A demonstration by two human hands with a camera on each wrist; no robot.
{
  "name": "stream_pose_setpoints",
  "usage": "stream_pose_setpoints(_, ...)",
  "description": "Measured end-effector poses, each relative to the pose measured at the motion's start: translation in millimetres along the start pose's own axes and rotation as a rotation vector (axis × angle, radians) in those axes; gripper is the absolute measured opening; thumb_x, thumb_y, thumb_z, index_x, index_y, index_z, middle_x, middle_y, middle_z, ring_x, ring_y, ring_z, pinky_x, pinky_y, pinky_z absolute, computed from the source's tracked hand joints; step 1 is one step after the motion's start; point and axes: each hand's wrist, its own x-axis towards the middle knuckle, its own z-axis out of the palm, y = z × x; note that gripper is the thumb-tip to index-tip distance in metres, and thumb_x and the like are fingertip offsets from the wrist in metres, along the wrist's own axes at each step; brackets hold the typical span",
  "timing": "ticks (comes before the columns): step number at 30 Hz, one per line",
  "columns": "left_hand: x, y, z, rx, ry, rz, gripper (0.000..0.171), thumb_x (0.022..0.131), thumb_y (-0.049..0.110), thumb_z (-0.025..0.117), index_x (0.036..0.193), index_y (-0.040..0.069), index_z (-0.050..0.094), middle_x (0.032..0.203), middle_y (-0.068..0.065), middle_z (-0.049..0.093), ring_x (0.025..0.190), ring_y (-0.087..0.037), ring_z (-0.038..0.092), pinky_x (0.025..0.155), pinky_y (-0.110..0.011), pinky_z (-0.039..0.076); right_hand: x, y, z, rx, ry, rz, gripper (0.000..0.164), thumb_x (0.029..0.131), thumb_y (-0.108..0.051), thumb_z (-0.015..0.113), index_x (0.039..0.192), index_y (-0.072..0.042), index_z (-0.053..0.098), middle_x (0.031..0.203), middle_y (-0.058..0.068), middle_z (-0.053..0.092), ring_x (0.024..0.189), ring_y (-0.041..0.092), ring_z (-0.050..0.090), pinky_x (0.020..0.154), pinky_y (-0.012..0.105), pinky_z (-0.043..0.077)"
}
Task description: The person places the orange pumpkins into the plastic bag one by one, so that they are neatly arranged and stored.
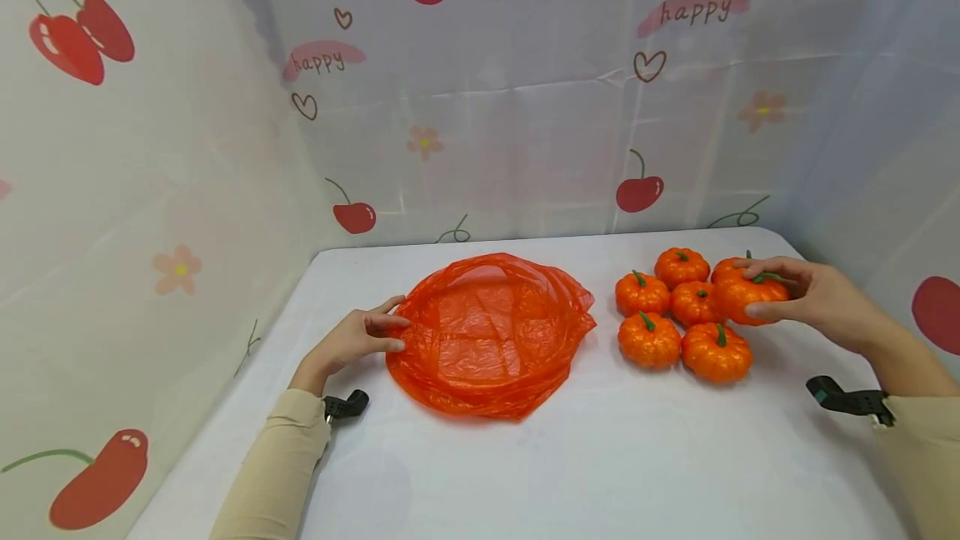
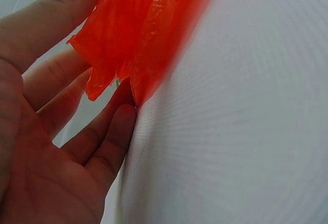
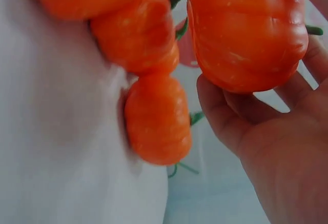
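Observation:
A red-orange plastic bag (image 1: 480, 332) lies spread on the table with its mouth open and its rim crumpled. At its left edge my left hand (image 1: 360, 336) holds the rim; the left wrist view shows the bag's thin edge (image 2: 128, 34) between thumb and fingers. On the right, my right hand (image 1: 821, 294) grips a small orange pumpkin (image 1: 750, 297) with a green stem, thumb on the near side and fingers over the far side. In the right wrist view this pumpkin (image 3: 246, 34) is held off the tabletop. Beneath and beside it sit several similar pumpkins (image 1: 649, 340).
A white-covered table (image 1: 540, 473) carries everything. Cherry-printed curtains (image 1: 510, 148) hang behind it and along both sides. Another pumpkin (image 1: 729, 267) is partly hidden behind the held one. A dark camera mount (image 1: 847, 398) is strapped at the right wrist.

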Motion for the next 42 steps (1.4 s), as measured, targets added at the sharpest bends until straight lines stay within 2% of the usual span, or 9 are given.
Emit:
stream_pose_setpoints(8, -2.3, 1.1, 1.4, -0.003, 0.0, -0.012, 0.047, 0.085, 0.035, 0.085, 0.128, 0.019, 0.075, 0.167, 0.002, 0.036, 0.158, -0.033, 0.026, 0.121, -0.055, 0.037, 11.7, -35.4, 12.3, 0.065, -0.018, 0.005, 0.047, 0.091, -0.02, 0.081, 0.131, -0.005, 0.061, 0.125, -0.038, 0.055, 0.105, -0.012, 0.06, 0.081, 0.019, 0.058)
stream_pose_setpoints(16, -2.5, 0.4, 0.8, 0.003, 0.003, -0.019, 0.047, 0.085, 0.035, 0.085, 0.128, 0.019, 0.075, 0.168, 0.003, 0.035, 0.159, -0.032, 0.025, 0.12, -0.055, 0.038, 27.4, -56.4, 26.7, 0.058, -0.06, 0.019, 0.052, 0.09, -0.029, 0.081, 0.133, -0.01, 0.059, 0.128, -0.03, 0.054, 0.104, -0.005, 0.059, 0.081, 0.028, 0.061)
stream_pose_setpoints(20, -2.8, -0.2, 0.5, 0.003, 0.007, -0.014, 0.047, 0.085, 0.036, 0.085, 0.128, 0.019, 0.075, 0.168, 0.003, 0.035, 0.158, -0.032, 0.025, 0.12, -0.055, 0.038, 36.2, -68.3, 36.7, 0.046, -0.071, 0.027, 0.056, 0.088, -0.036, 0.083, 0.133, -0.014, 0.059, 0.14, -0.012, 0.057, 0.105, 0.002, 0.06, 0.082, 0.034, 0.062)
stream_pose_setpoints(23, -2.9, -0.6, 0.3, 0.005, 0.008, -0.006, 0.047, 0.085, 0.035, 0.085, 0.128, 0.019, 0.075, 0.168, 0.002, 0.035, 0.158, -0.033, 0.026, 0.121, -0.055, 0.037, 42.0, -78.6, 43.9, 0.048, -0.093, 0.003, 0.057, 0.087, -0.038, 0.083, 0.133, -0.014, 0.06, 0.15, 0.006, 0.053, 0.115, 0.014, 0.061, 0.084, 0.029, 0.061)
stream_pose_setpoints(26, -3.0, -0.5, 0.5, 0.005, 0.006, 0.0, 0.046, 0.085, 0.034, 0.085, 0.128, 0.018, 0.075, 0.168, 0.001, 0.035, 0.158, -0.033, 0.026, 0.121, -0.055, 0.037, 47.8, -89.8, 50.7, 0.04, -0.112, -0.024, 0.057, 0.087, -0.04, 0.083, 0.132, -0.014, 0.061, 0.156, 0.011, 0.05, 0.127, 0.03, 0.057, 0.086, 0.021, 0.058)
stream_pose_setpoints(30, -3.0, 0.9, 0.8, 0.003, 0.003, -0.003, 0.046, 0.086, 0.034, 0.085, 0.128, 0.018, 0.075, 0.168, 0.001, 0.035, 0.158, -0.033, 0.026, 0.12, -0.054, 0.039, 55.7, -103.6, 59.9, 0.055, -0.126, -0.039, 0.056, 0.085, -0.039, 0.085, 0.13, -0.014, 0.063, 0.156, 0.009, 0.051, 0.135, 0.04, 0.053, 0.089, 0.022, 0.058)
stream_pose_setpoints(35, -1.8, 1.1, 0.5, -0.002, 0.005, -0.012, 0.047, 0.085, 0.035, 0.085, 0.128, 0.019, 0.075, 0.168, 0.002, 0.035, 0.158, -0.033, 0.026, 0.12, -0.054, 0.038, 67.5, -116.1, 71.8, 0.109, -0.143, -0.029, 0.056, 0.083, -0.037, 0.087, 0.129, -0.017, 0.063, 0.155, 0.003, 0.052, 0.133, 0.036, 0.058, 0.092, 0.032, 0.06)
stream_pose_setpoints(42, -0.1, 0.5, 0.8, -0.012, 0.0, -0.011, 0.046, 0.086, 0.033, 0.085, 0.128, 0.018, 0.075, 0.168, 0.002, 0.034, 0.158, -0.034, 0.026, 0.121, -0.054, 0.038, 85.5, -128.0, 88.8, 0.179, -0.174, -0.055, 0.052, 0.084, -0.034, 0.087, 0.126, -0.015, 0.062, 0.155, 0.002, 0.052, 0.129, 0.031, 0.06, 0.088, 0.029, 0.061)
